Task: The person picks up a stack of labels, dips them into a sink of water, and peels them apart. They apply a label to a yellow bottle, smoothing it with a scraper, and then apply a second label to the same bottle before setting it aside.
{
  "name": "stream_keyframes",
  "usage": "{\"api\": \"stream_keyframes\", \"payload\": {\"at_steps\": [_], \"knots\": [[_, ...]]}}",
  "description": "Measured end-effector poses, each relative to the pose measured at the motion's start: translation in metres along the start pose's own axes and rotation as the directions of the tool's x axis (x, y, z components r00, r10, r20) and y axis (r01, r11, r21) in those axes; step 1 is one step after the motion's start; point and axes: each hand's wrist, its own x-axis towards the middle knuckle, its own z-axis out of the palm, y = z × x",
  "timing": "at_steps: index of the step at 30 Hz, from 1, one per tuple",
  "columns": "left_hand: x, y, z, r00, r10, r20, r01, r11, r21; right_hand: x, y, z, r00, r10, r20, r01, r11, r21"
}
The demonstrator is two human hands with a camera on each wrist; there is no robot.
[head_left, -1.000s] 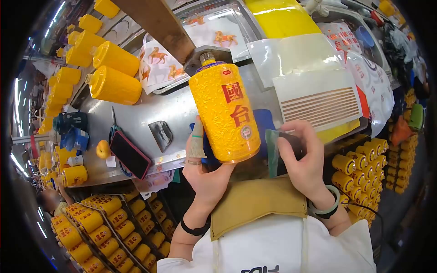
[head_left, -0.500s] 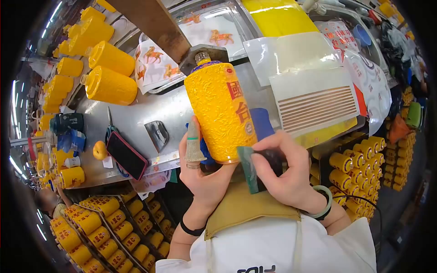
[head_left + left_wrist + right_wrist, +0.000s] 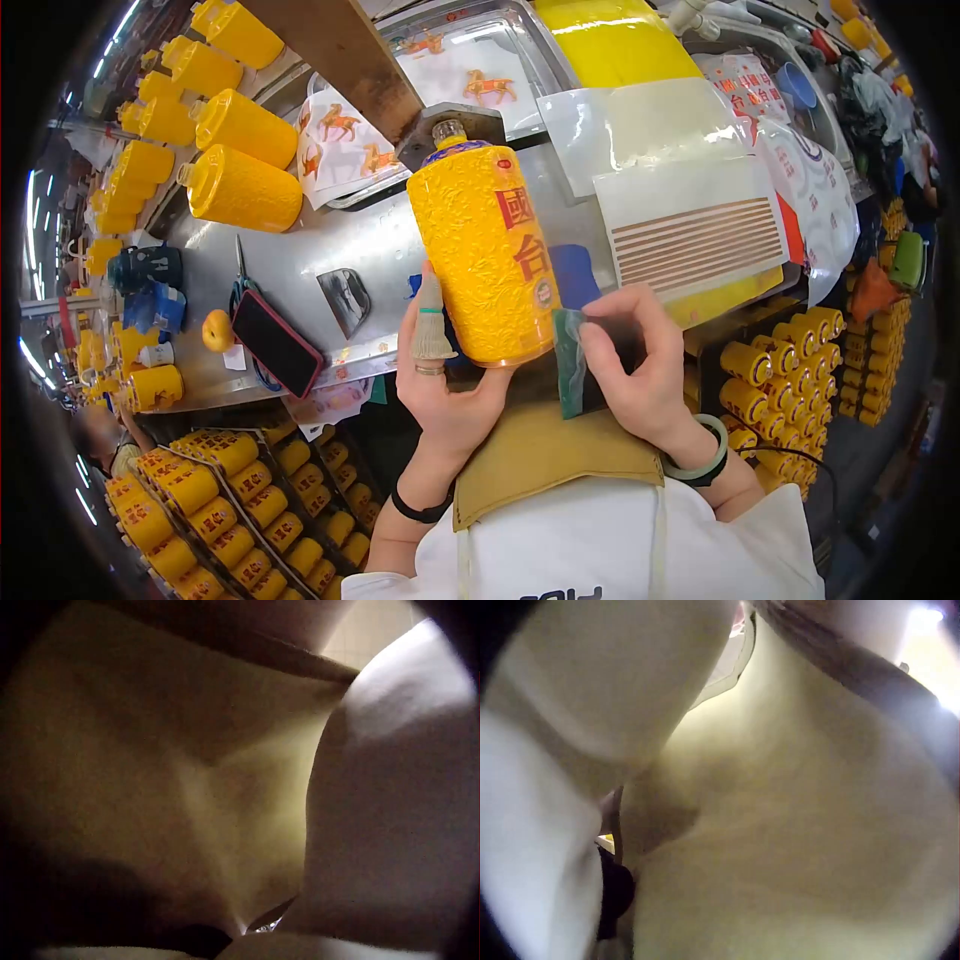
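A yellow embossed bottle [image 3: 465,265] with red characters lies tilted over the steel table in the head view. Its clear neck meets a dark metal holder [image 3: 485,120] on a wooden bar. My left hand [image 3: 443,395] holds the bottle's base, fingers along its left side and thumb under the bottom; a cloth finger cover [image 3: 432,335] is on one finger. My right hand [image 3: 645,375] pinches a flat green scraper [image 3: 570,365] between thumb and fingers, its edge close by the bottle's lower right side. Pale, dim surfaces at close range fill both wrist views.
Several plain yellow bottles [image 3: 245,190] stand at the left. A phone [image 3: 277,343], scissors [image 3: 240,265] and a dark blade-like piece [image 3: 345,300] lie on the table [image 3: 370,225]. Striped decal sheets [image 3: 695,230] lie right; horse-print sheets [image 3: 490,85] are behind. Racked bottles [image 3: 215,500] stand below.
My right hand swept the scraper left across the bottle's lower front, then drew back right. The bottle turned so its characters shifted toward the right edge, then turned partly back.
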Motion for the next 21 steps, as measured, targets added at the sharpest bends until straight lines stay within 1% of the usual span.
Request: {"api": "stream_keyframes", "payload": {"at_steps": [1, 2, 3, 4, 6, 7, 9, 10, 12, 13, 14, 16, 17, 19, 20, 21], "knots": [[-0.001, -0.003, -0.002, 1.000, -0.001, -0.003, 0.001, 1.000, -0.001, 0.001, 0.000, -0.003, 0.999, 0.034, 0.006, -0.034, 0.999, 0.000], [-0.002, -0.008, -0.004, 0.999, -0.034, 0.029, 0.035, 0.999, -0.026, 0.001, 0.000, -0.004, 0.998, 0.068, 0.010, -0.068, 0.998, 0.002], [-0.004, -0.011, -0.006, 0.996, -0.069, 0.064, 0.072, 0.996, -0.047, 0.001, 0.000, -0.004, 0.999, 0.042, 0.014, -0.042, 0.999, -0.001], [-0.005, -0.015, -0.007, 0.995, -0.071, 0.064, 0.074, 0.996, -0.044, 0.001, 0.002, -0.003, 0.999, 0.044, 0.016, -0.044, 0.999, 0.002], [-0.007, -0.020, -0.010, 0.992, -0.071, 0.107, 0.080, 0.994, -0.077, 0.003, 0.005, -0.002, 0.998, -0.061, 0.004, 0.061, 0.997, -0.056], [-0.006, -0.020, -0.010, 0.992, -0.072, 0.103, 0.080, 0.994, -0.075, 0.003, 0.006, -0.003, 0.998, -0.064, 0.008, 0.064, 0.996, -0.055], [-0.003, -0.020, -0.010, 0.993, -0.043, 0.105, 0.055, 0.992, -0.114, 0.004, 0.008, -0.009, 1.000, 0.008, 0.012, -0.007, 0.994, -0.111], [-0.003, -0.020, -0.010, 0.994, -0.043, 0.102, 0.055, 0.992, -0.115, 0.005, 0.008, -0.012, 1.000, 0.006, 0.015, -0.004, 0.994, -0.113], [-0.004, -0.020, -0.008, 0.990, -0.081, 0.119, 0.100, 0.982, -0.161, 0.015, 0.002, -0.020, 0.992, -0.114, 0.056, 0.124, 0.962, -0.243], [-0.004, -0.020, -0.008, 0.990, -0.081, 0.115, 0.100, 0.982, -0.162, 0.023, -0.003, -0.024, 0.972, -0.223, 0.069, 0.234, 0.936, -0.263], [-0.003, -0.020, -0.009, 0.992, -0.066, 0.111, 0.083, 0.985, -0.154, 0.034, -0.010, -0.028, 0.935, -0.337, 0.108, 0.354, 0.883, -0.308], [-0.002, -0.020, -0.008, 0.993, -0.048, 0.103, 0.063, 0.987, -0.148, 0.050, -0.033, -0.033, 0.887, -0.382, 0.258, 0.452, 0.830, -0.327], [-0.002, -0.020, -0.008, 0.994, -0.048, 0.100, 0.060, 0.990, -0.129, 0.054, -0.042, -0.030, 0.886, -0.384, 0.259, 0.454, 0.829, -0.327], [-0.004, -0.020, -0.007, 0.995, -0.047, 0.093, 0.058, 0.992, -0.112, 0.062, -0.054, -0.019, 0.787, -0.429, 0.444, 0.551, 0.812, -0.191], [-0.005, -0.021, -0.006, 0.989, -0.105, 0.104, 0.121, 0.979, -0.161, 0.067, -0.054, -0.016, 0.784, -0.431, 0.446, 0.554, 0.810, -0.191], [-0.006, -0.020, -0.006, 0.980, -0.162, 0.117, 0.183, 0.961, -0.208, 0.071, -0.052, -0.012, 0.730, -0.464, 0.501, 0.635, 0.731, -0.249]]}}
